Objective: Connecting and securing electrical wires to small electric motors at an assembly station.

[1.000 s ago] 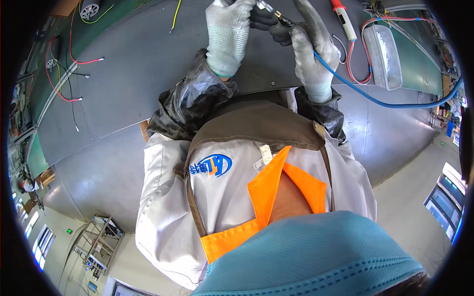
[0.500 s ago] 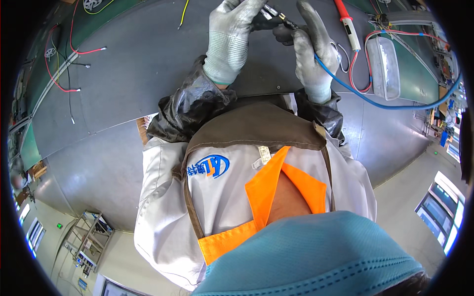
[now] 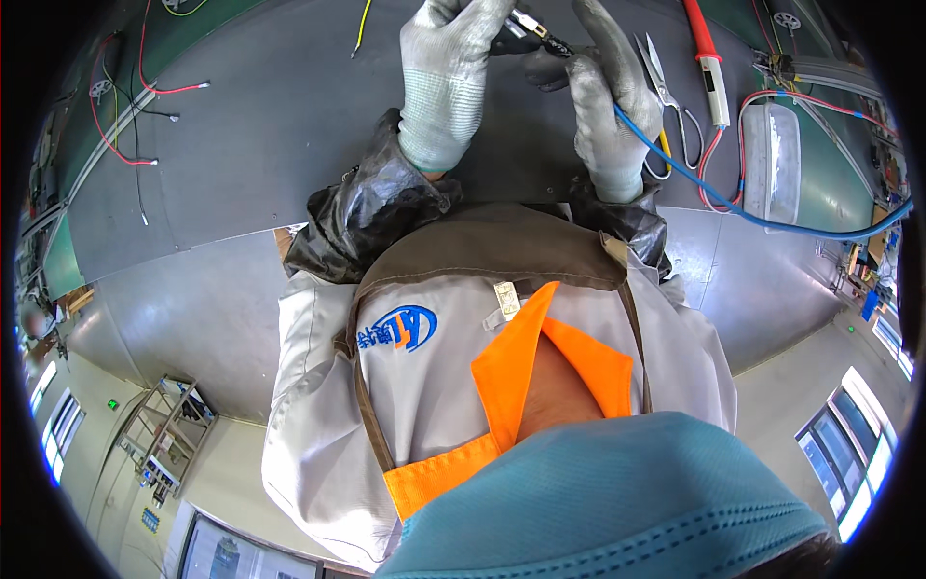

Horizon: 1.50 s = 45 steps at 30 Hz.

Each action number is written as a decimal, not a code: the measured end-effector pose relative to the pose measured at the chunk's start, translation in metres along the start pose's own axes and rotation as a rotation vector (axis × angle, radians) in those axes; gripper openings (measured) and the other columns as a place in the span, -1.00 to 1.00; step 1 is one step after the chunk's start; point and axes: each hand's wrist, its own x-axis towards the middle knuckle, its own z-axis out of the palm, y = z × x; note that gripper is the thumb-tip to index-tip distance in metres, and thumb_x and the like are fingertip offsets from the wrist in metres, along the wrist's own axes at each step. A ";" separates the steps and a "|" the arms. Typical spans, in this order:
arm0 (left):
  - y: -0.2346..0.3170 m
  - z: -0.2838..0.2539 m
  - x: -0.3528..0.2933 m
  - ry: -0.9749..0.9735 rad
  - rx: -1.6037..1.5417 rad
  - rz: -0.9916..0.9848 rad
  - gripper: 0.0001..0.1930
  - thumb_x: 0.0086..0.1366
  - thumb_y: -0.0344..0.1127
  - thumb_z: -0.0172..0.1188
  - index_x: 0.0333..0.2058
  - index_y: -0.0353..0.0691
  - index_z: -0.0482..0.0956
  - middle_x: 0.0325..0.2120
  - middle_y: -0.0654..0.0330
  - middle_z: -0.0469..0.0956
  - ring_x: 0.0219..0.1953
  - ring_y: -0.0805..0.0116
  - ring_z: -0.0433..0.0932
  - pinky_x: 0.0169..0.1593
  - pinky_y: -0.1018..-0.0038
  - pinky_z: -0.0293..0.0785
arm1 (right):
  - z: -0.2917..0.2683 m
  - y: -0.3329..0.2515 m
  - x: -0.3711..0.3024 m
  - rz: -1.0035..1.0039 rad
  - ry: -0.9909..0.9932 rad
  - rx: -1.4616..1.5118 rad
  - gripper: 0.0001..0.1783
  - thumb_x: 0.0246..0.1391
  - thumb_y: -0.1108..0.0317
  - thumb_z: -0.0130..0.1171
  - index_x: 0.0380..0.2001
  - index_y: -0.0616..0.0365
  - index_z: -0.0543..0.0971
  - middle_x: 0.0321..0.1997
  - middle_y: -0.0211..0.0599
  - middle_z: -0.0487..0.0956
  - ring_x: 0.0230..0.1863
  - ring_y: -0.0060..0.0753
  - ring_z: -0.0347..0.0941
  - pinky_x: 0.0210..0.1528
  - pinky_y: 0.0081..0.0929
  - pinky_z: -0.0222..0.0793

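My left hand (image 3: pixel 451 82), in a grey-white knitted glove with dark fingertips, is closed around a small silver cable connector (image 3: pixel 526 21). From it a short black piece (image 3: pixel 556 44) points down toward my right hand (image 3: pixel 617 116), gloved alike. A blue cable (image 3: pixel 709 183) runs out of that right hand, whose thumb and fingers are bent around it, and curves away to the right. The cable's stretch inside the glove is hidden. Just right of this hand lie metal scissors (image 3: pixel 659 72), blades pointing away, with a yellow strip (image 3: pixel 665 143) by their handles.
A red-and-white pen-like tool (image 3: pixel 712 87) lies to the right on the dark tabletop (image 3: pixel 280 106), its red lead passing a clear plastic tray (image 3: pixel 773 164). Thin red wires (image 3: pixel 130 156) and black wires (image 3: pixel 141 198) hang across the left side. A yellow wire (image 3: pixel 363 29) lies far back.
The scissors, mostly hidden behind my right hand before, now show beside it. The tool and tray appear farther right. My right fingertips have shifted slightly around the black piece.
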 end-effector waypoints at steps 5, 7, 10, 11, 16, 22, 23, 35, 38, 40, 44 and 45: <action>-0.008 -0.002 0.011 0.083 -0.103 -0.138 -0.78 0.46 -0.24 0.25 -0.28 -0.30 0.57 -0.44 0.25 0.65 -0.43 0.56 0.58 -0.32 0.58 0.51 | 0.005 0.012 -0.003 0.070 0.048 0.077 -0.44 0.32 0.27 0.16 0.28 0.37 0.45 -0.02 -0.13 0.67 -0.21 -0.50 0.64 -0.16 -0.55 0.53; -0.009 0.002 0.006 0.089 -0.113 -0.118 -0.78 0.46 -0.25 0.26 -0.29 -0.31 0.57 -0.44 0.23 0.65 -0.43 0.54 0.58 -0.31 0.56 0.52 | 0.005 0.011 -0.005 0.097 0.051 0.098 -0.45 0.31 0.29 0.16 0.28 0.37 0.46 -0.05 -0.16 0.67 -0.22 -0.53 0.61 -0.16 -0.55 0.52; -0.015 0.004 0.004 0.132 -0.146 -0.131 -0.78 0.45 -0.26 0.26 -0.30 -0.31 0.56 -0.44 0.20 0.65 -0.43 0.53 0.58 -0.30 0.55 0.53 | 0.004 0.011 -0.009 0.131 0.056 0.116 -0.47 0.30 0.33 0.17 0.27 0.36 0.47 -0.09 -0.20 0.66 -0.24 -0.56 0.58 -0.16 -0.56 0.51; -0.014 0.004 0.004 0.132 -0.144 -0.136 -0.78 0.45 -0.26 0.26 -0.30 -0.31 0.56 -0.44 0.20 0.65 -0.43 0.53 0.58 -0.30 0.55 0.53 | 0.004 0.012 -0.010 0.137 0.063 0.117 -0.48 0.30 0.34 0.17 0.26 0.35 0.48 -0.10 -0.22 0.66 -0.24 -0.57 0.57 -0.16 -0.57 0.50; -0.018 0.001 0.007 0.166 -0.158 -0.155 -0.79 0.45 -0.28 0.27 -0.29 -0.32 0.55 -0.43 0.18 0.66 -0.42 0.51 0.59 -0.29 0.55 0.54 | 0.005 0.013 -0.012 0.154 0.070 0.133 -0.51 0.28 0.41 0.17 0.25 0.33 0.51 -0.16 -0.29 0.65 -0.27 -0.62 0.51 -0.17 -0.58 0.48; -0.019 0.000 0.004 0.171 -0.115 -0.161 -0.79 0.45 -0.29 0.27 -0.32 -0.31 0.55 -0.43 0.19 0.66 -0.42 0.54 0.57 -0.29 0.56 0.52 | 0.009 0.013 -0.012 0.176 0.061 0.154 -0.53 0.26 0.47 0.18 0.23 0.31 0.53 -0.23 -0.37 0.64 -0.30 -0.67 0.46 -0.17 -0.60 0.45; -0.020 0.000 0.004 0.171 -0.116 -0.165 -0.79 0.45 -0.29 0.27 -0.32 -0.31 0.55 -0.43 0.19 0.66 -0.42 0.54 0.57 -0.29 0.56 0.52 | 0.011 0.011 -0.011 0.171 0.073 0.135 -0.52 0.25 0.47 0.18 0.23 0.32 0.53 -0.19 -0.36 0.65 -0.26 -0.68 0.46 -0.14 -0.61 0.44; -0.034 -0.006 -0.004 0.022 -0.025 -0.231 -0.80 0.44 -0.33 0.27 -0.16 -0.39 0.59 -0.35 0.21 0.69 -0.33 0.56 0.59 -0.25 0.57 0.51 | 0.008 0.006 -0.008 0.334 0.021 0.153 -0.44 0.28 0.32 0.21 0.29 0.29 0.46 -0.02 -0.14 0.68 -0.14 -0.52 0.61 -0.10 -0.55 0.50; -0.044 -0.017 -0.007 -0.002 -0.189 -0.213 -0.71 0.41 -0.21 0.33 -0.22 -0.38 0.58 -0.35 0.25 0.63 -0.32 0.55 0.56 -0.20 0.56 0.47 | -0.015 0.013 -0.003 0.417 -0.297 0.161 -0.32 0.26 0.21 0.27 0.38 0.23 0.38 0.19 -0.05 0.61 0.09 -0.52 0.57 0.07 -0.52 0.45; -0.043 -0.017 -0.006 0.101 -0.162 -0.206 -0.72 0.39 -0.20 0.35 -0.23 -0.35 0.58 -0.34 0.25 0.63 -0.31 0.56 0.55 -0.15 0.60 0.44 | -0.046 -0.005 0.019 0.252 -0.536 -0.211 -0.26 0.18 0.31 0.34 0.40 0.20 0.36 0.31 -0.06 0.52 0.22 -0.39 0.52 0.25 -0.43 0.39; -0.031 -0.014 -0.002 0.110 -0.193 -0.231 -0.65 0.37 -0.15 0.36 -0.16 -0.35 0.52 -0.34 0.23 0.62 -0.33 0.53 0.53 -0.22 0.57 0.45 | -0.133 0.041 0.026 0.111 0.102 -0.748 -0.42 0.20 0.37 0.29 0.29 0.14 0.49 -0.05 -0.02 0.68 -0.13 -0.19 0.62 -0.04 -0.35 0.52; -0.029 -0.018 -0.004 0.124 -0.174 -0.210 -0.65 0.38 -0.16 0.35 -0.15 -0.35 0.51 -0.34 0.24 0.61 -0.33 0.54 0.53 -0.24 0.56 0.45 | -0.157 0.053 0.030 0.178 -0.019 -0.922 -0.37 0.17 0.26 0.32 0.32 0.03 0.47 0.01 0.15 0.64 -0.04 0.15 0.61 0.02 -0.16 0.51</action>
